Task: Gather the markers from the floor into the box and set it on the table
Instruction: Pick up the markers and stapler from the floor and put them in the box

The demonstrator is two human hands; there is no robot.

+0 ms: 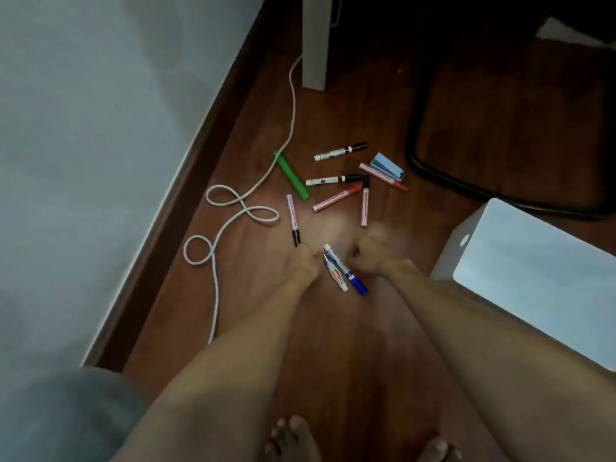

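Note:
Several markers lie scattered on the wooden floor: a green one (291, 175), two white ones with black caps (340, 151) (333, 180), and pink ones with red or black caps (336, 198) (365, 205) (383, 176). My left hand (305, 263) is curled with its fingertips on the black cap end of a pink marker (292, 215), which still lies flat. My right hand (370, 253) is a blurred fist with nothing visible in it. A white marker (335, 273) and a blue-capped marker (355, 280) lie between the hands. The white box (456, 258) stands at the right.
A white cable (233, 208) loops along the skirting at the left. A pale table leg (315, 41) stands beyond the markers, and a black chair base (500, 195) curves behind the box. A folded blue item (386, 166) lies among the markers. My bare feet (290, 438) are at the bottom.

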